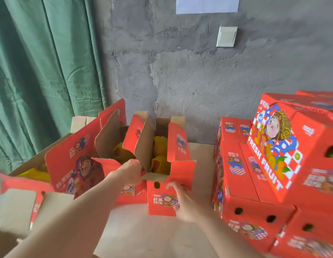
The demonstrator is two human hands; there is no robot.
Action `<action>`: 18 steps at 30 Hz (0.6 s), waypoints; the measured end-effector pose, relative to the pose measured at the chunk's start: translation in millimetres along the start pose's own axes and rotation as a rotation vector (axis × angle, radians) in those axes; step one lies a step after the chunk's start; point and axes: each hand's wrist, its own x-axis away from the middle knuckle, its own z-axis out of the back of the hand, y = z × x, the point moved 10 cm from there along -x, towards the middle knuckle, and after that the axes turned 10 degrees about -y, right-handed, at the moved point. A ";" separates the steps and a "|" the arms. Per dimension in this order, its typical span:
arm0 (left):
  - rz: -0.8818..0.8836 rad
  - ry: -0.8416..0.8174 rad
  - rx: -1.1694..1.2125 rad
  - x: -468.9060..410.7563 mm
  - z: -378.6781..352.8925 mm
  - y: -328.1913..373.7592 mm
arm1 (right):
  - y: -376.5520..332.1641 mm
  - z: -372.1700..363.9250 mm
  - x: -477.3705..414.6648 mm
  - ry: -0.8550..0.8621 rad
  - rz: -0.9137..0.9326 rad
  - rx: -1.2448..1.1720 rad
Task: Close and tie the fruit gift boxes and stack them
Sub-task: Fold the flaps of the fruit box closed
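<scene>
An open red fruit gift box point(162, 202) stands on the table in the middle, its four flaps up. Fruit in yellow foam nets point(159, 161) shows inside. My left hand point(131, 174) grips the box's near left rim at the foot of a brown-backed flap point(143, 146). My right hand point(184, 202) lies against the box's front right corner, fingers spread on the red wall. A second open box point(78, 164) stands just left, its big printed flap tilted toward me.
A stack of shut red boxes point(245, 183) fills the right, one with "FRESH FRUIT" print point(284, 149) lying tilted on top. More open boxes and cardboard flaps point(17, 205) crowd the left. Grey wall and green curtain point(41, 62) stand behind. Beige tabletop point(143, 235) lies in front.
</scene>
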 end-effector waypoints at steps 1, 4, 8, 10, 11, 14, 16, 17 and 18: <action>-0.006 -0.005 0.012 12.7 -2.9 7.5 | -0.9 -2.1 12.7 -0.009 -0.011 0.023; 0.007 -0.040 0.032 48.7 -12.7 24.4 | -4.6 -7.2 47.8 -0.042 -0.045 0.052; -0.003 -0.073 0.054 91.9 -27.7 48.0 | -11.2 -16.7 98.0 -0.088 -0.065 0.002; 0.002 -0.070 0.093 111.4 -35.3 57.9 | -14.2 -21.7 124.2 -0.092 -0.071 -0.014; 0.005 -0.066 0.113 121.2 -39.2 62.9 | -15.5 -24.0 137.8 -0.090 -0.075 -0.021; 0.006 -0.053 0.119 150.8 -47.7 80.5 | -18.6 -25.9 177.1 -0.060 -0.071 -0.021; 0.009 -0.039 0.102 170.8 -50.6 92.8 | -19.1 -26.8 200.4 -0.053 -0.051 -0.021; 0.014 -0.034 0.099 181.0 -52.3 98.2 | -19.2 -28.1 211.7 -0.056 -0.037 -0.023; 0.022 -0.032 0.104 190.9 -54.2 102.9 | -19.0 -30.5 222.7 -0.065 -0.021 -0.024</action>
